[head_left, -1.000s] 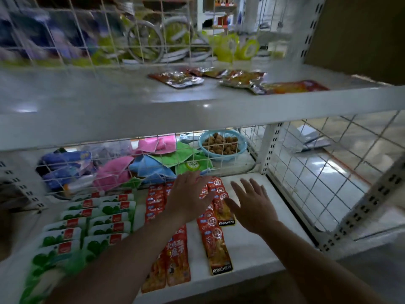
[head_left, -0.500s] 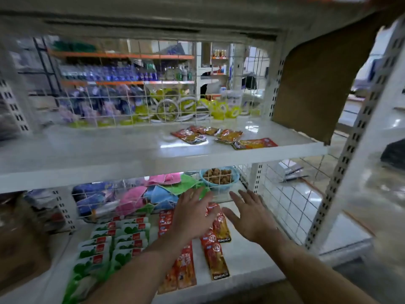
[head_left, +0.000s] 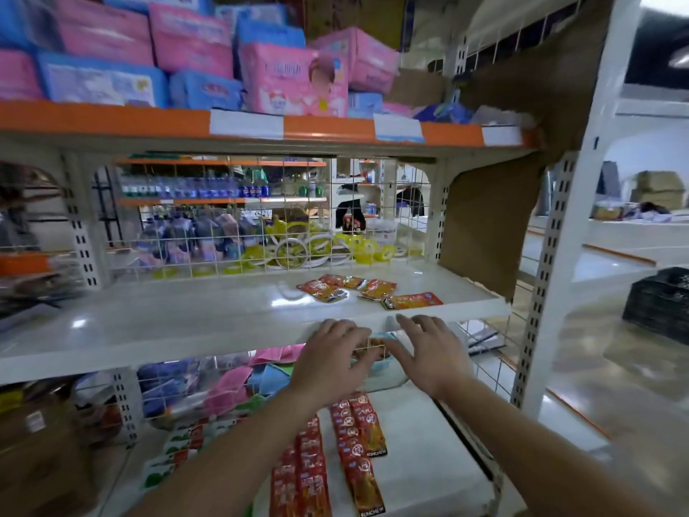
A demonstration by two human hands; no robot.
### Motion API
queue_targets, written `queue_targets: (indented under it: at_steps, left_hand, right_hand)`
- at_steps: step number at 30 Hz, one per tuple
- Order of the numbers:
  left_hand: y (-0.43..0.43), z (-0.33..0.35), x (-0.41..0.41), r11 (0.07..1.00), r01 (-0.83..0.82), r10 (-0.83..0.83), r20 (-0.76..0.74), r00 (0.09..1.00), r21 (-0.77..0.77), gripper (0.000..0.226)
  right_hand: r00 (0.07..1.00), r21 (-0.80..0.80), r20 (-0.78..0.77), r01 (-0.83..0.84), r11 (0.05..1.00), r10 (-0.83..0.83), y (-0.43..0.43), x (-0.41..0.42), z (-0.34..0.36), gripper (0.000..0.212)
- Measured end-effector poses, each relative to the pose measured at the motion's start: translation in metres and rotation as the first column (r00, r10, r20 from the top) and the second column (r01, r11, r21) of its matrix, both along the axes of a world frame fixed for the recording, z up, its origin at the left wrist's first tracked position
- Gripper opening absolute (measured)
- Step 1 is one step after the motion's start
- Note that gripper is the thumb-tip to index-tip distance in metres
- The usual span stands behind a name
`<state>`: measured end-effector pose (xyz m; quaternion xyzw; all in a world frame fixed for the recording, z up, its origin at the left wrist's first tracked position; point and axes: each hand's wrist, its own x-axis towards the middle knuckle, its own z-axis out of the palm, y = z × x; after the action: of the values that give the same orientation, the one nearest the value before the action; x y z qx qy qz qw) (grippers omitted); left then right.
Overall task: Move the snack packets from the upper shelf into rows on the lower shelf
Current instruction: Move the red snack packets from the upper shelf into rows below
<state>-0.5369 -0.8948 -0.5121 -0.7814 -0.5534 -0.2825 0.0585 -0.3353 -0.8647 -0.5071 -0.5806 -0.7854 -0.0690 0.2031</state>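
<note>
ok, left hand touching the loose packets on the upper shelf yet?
Apart. Head view: left hand hovers at the front edge of the upper shelf; bare shelf shows between its fingertips and the packets.

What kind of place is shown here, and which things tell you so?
Probably a small shop or supermarket aisle. White slotted shelving carries paper labels on an orange edge, stacked pink and blue packs lie on top, and bottled drinks stand in rows in the background.
</note>
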Motion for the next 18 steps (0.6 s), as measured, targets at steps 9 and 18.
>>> queue_targets:
  at_steps: [9,18]
  left_hand:
    - [0.064,0.021,-0.005,0.999,0.037,-0.036,0.028,0.999,-0.013,0.048]
    - [0.152,0.034,-0.006,0.943,-0.018,0.076,0.161,0.984,-0.333,0.05]
  right_hand:
    - [0.999,-0.073,0.012,0.047,0.996,-0.047,0.054,-0.009,0.024,0.063]
    - [0.997,-0.252,-0.062,0.025,0.967,-0.042,0.127,-0.021,0.029,0.091]
